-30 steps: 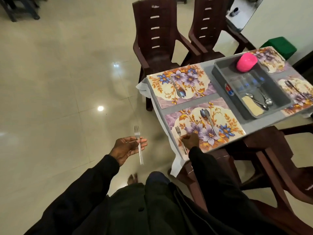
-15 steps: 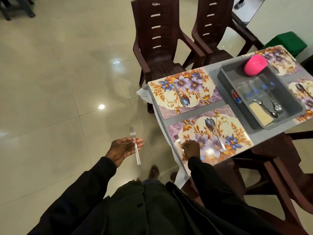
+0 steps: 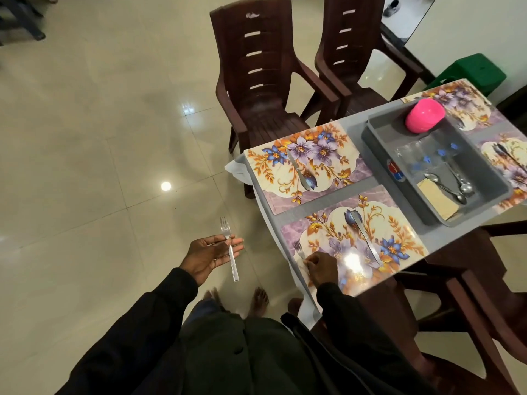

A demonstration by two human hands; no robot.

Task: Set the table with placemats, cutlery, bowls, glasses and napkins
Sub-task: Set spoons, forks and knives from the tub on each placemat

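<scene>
Silver fork (image 3: pixel 298 248) now lies on the table's (image 3: pixel 379 181) near-corner mat (image 3: pixel 405 238), your right grip (image 3: pixel 320 267) still pinching it, left grip (image 3: pixel 209 252) holding the next fork (image 3: pixel 232 260).

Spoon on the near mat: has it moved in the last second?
No. The spoon still lies across the near mat, its handle ending beside the same blue flower.

A: Floor condition?
B: Glossy cream floor tiles (image 3: pixel 85 138), one bright light spot (image 3: pixel 166 186) reflected.
A: Seating?
B: Dark brown slatted plastic armchair (image 3: pixel 256 67), second armchair (image 3: pixel 353 38) just beside it — green stool (image 3: pixel 474 74) beyond, by the white wall (image 3: pixel 470 27).
</scene>
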